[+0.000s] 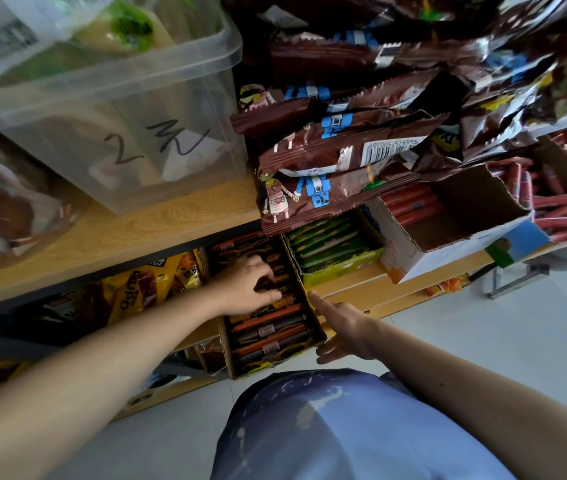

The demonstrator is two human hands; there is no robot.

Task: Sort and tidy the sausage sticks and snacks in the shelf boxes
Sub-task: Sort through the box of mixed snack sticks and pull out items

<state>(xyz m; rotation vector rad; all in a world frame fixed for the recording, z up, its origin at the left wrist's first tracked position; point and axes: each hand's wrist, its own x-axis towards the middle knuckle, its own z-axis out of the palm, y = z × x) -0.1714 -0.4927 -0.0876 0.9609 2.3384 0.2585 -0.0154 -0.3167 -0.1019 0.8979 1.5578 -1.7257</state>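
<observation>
A long cardboard box with a yellow rim (264,369) is seen at the lower middle of the frame, pulled partly out from a lower wooden shelf (351,292). It is filled with a row of black-and-orange wrapped sausage sticks (270,332) lying crosswise. The left hand (249,287) is laid on the upper part of that row with its fingers bent down onto the sticks; whether a stick is actually gripped cannot be told. The right hand (342,329) is held spread just right of the box, its straight forefinger laid against the box's right wall and its thumb near the front corner; nothing is held in it.

Just right of the box's far end, a yellow-green cardboard box (341,273) packed with flat green snack packs (330,242) is set. Further right, a white cardboard box (448,259) with red sausage sticks (412,204) at its far end is placed. A loose pile of brown foil snack packets (327,148) overhangs from the upper right. On the light wooden upper shelf (136,230) at the upper left, a clear plastic tub (129,109) marked by hand is stood. Yellow-and-brown bags (143,285) are stacked at the left of the lower shelf. A blue garment (327,427) fills the bottom of the frame.
</observation>
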